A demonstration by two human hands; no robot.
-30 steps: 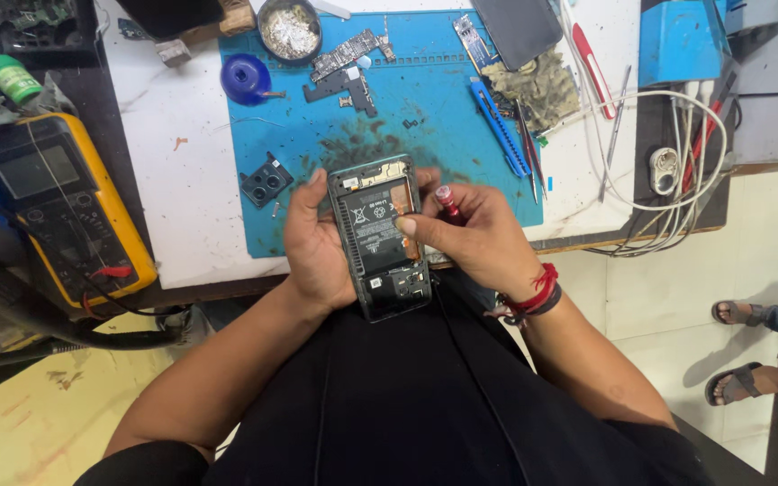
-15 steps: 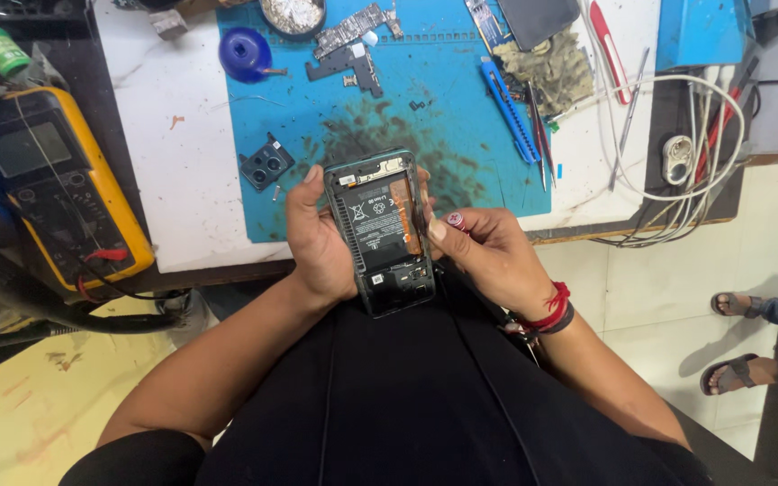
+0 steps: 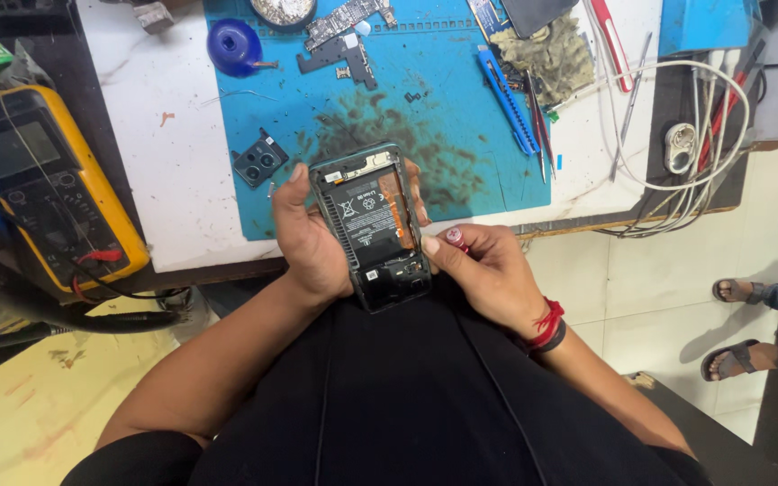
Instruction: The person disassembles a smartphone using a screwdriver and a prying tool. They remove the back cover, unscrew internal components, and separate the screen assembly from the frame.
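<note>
An opened smartphone point(image 3: 373, 225) with its back cover off shows a black battery and orange flex strip. My left hand point(image 3: 306, 243) grips it along its left edge, fingers wrapped behind. My right hand point(image 3: 483, 270) sits against the phone's lower right side and pinches a small red-tipped tool point(image 3: 454, 238) whose point is at the phone's bottom section. The phone is held in the air just in front of the blue work mat point(image 3: 443, 108), above my lap.
A yellow multimeter point(image 3: 42, 184) lies at left. On the mat: a camera module cover point(image 3: 259, 162), circuit board pieces point(image 3: 344, 45), a blue utility knife point(image 3: 506, 99), tweezers. White cables point(image 3: 686, 135) coil at right. Another person's sandalled feet point(image 3: 740, 324) stand at right.
The view shifted slightly, and my right hand has slid down the phone's right side to its lower part. The left hand keeps the same grip.
</note>
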